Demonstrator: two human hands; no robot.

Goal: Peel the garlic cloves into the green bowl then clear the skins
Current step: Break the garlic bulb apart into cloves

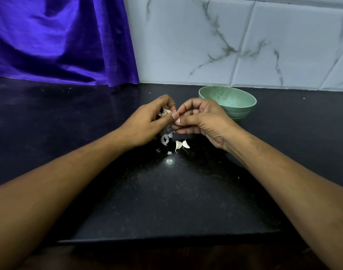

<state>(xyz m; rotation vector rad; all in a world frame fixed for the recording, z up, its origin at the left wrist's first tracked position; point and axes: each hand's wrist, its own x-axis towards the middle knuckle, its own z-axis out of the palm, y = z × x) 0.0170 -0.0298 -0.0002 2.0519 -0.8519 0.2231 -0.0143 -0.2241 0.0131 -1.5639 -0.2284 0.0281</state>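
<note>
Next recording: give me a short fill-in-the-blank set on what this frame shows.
1. The left hand and right hand pinch garlic above a ____ counter.
2. ____ loose cloves lie on it below the hands.
3. The green bowl stands just behind the ____ hand.
Missing words: black; two; right.

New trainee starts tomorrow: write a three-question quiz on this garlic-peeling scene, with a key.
1. True or false: the green bowl stands left of the left hand.
2. How many loose cloves lie on the counter? A none, B two, C five.
3. What do the left hand and right hand pinch between their fingers?
Key: 1 false, it stands behind the right hand; 2 B; 3 a garlic clove being peeled.
</note>
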